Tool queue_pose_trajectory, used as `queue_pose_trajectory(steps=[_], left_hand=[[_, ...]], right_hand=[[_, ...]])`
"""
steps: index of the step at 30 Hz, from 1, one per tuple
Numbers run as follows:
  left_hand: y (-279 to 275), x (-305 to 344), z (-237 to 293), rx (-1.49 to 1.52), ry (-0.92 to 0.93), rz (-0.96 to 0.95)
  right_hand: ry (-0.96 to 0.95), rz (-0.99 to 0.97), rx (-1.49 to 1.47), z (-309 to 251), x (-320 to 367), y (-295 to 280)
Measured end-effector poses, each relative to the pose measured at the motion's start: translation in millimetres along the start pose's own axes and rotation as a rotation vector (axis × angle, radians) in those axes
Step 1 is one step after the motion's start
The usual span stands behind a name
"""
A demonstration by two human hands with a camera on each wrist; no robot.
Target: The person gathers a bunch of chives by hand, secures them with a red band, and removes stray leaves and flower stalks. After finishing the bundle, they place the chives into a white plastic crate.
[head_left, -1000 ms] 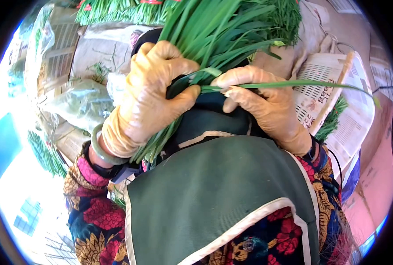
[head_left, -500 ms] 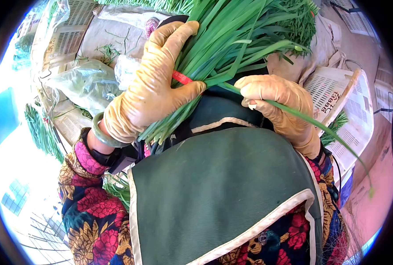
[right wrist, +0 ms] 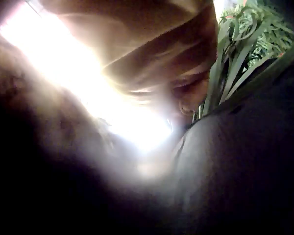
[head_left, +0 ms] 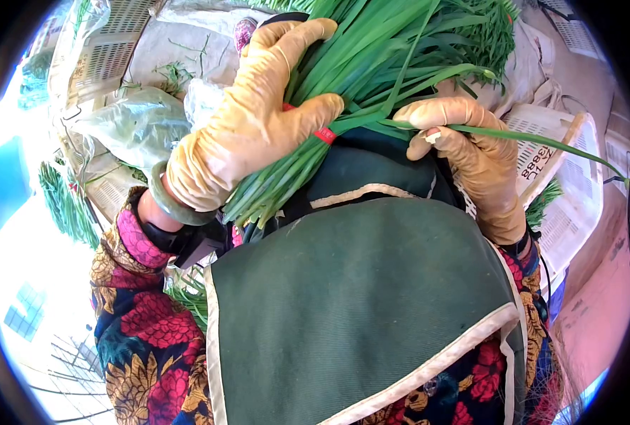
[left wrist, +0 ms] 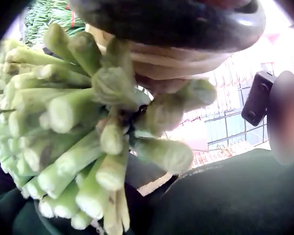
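Where the bunch lies: a bunch of long green leaves is held over the lap, above a green apron. Its leaf tips fan away from the person and its cut ends point back toward the left wrist.
Left hand: the gloved left hand is wrapped round the bunch's waist, thumb across the front and fingers curled behind.
Right hand: the gloved right hand pinches one leaf between thumb and curled fingers. The leaf runs out to the right, and its near end meets the bunch beside the left thumb.
Band: a red band shows on the bunch just under the left thumb; whether it goes fully round cannot be told.
Done, by the look of it: the leaves are gathered, the ends roughly even, the band on.
Left, by the look of it: the single leaf stands apart from the rest, neither tucked in nor pulled free, and the bunch is not yet set down.
Around: a white crate lies beyond the right hand; a clear bag and more greens lie to the left.
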State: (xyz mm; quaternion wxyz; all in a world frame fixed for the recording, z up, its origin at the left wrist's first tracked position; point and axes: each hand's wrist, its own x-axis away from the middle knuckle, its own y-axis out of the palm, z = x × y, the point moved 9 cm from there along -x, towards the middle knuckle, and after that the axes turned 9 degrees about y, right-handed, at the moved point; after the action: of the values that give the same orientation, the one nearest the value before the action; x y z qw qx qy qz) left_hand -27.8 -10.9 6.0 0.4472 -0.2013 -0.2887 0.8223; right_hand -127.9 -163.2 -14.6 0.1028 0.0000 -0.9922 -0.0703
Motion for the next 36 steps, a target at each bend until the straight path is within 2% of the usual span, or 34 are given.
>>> queue_pose_trajectory(steps=[1, 5, 9, 12, 16, 22, 26, 27, 29, 32, 33, 36], left_hand=[[0.7, -1.5, -1.9, -0.005, -0.043, 0.015], [8.2, -11.0, 12.1, -0.057, 0.034, 0.019], [4.1, -15.7, 23.4, -0.080, -0.026, -0.017], [9.8, -14.7, 18.1, -0.020, -0.055, -0.082], [10.5, -16.8, 17.1, 0.021, -0.127, -0.118], [11.9, -12.3, 5.1, 0.136, 0.044, -0.077], [7.6, -11.4, 10.8, 0.143, 0.014, -0.073], [7.2, -11.4, 12.1, 0.134, 0.007, -0.072], [6.8, -11.9, 14.7, 0.092, 0.019, -0.071], [8.2, -13.6, 17.8, 0.012, 0.037, -0.072], [9.7, -12.3, 12.3, -0.001, 0.061, -0.062], [9.6, -11.6, 16.1, -0.036, 0.088, -0.007]], right_hand=[[0.012, -0.010, 0.013, 2.7, 0.3, -1.2], [0.156, 0.021, -0.041, 23.0, -4.0, -12.4], [0.110, 0.023, 0.099, 28.6, -9.6, -17.9], [0.347, -0.106, -0.055, 50.7, -4.1, -20.1], [0.193, -0.053, -0.087, 33.0, -5.3, -13.9], [-0.053, -0.008, -0.019, 5.1, -31.3, -10.9], [0.021, -0.053, -0.078, 4.6, -49.7, -6.6], [0.000, -0.011, 0.047, -2.1, -51.9, -3.9], [-0.001, -0.109, 0.272, -21.4, -60.4, 3.7], [-0.139, -0.233, 0.331, -38.6, -78.6, 8.0], [-0.226, -0.281, 0.243, -52.7, -86.2, 8.6], [-0.158, -0.094, 0.232, -104.9, -88.8, -1.9]])
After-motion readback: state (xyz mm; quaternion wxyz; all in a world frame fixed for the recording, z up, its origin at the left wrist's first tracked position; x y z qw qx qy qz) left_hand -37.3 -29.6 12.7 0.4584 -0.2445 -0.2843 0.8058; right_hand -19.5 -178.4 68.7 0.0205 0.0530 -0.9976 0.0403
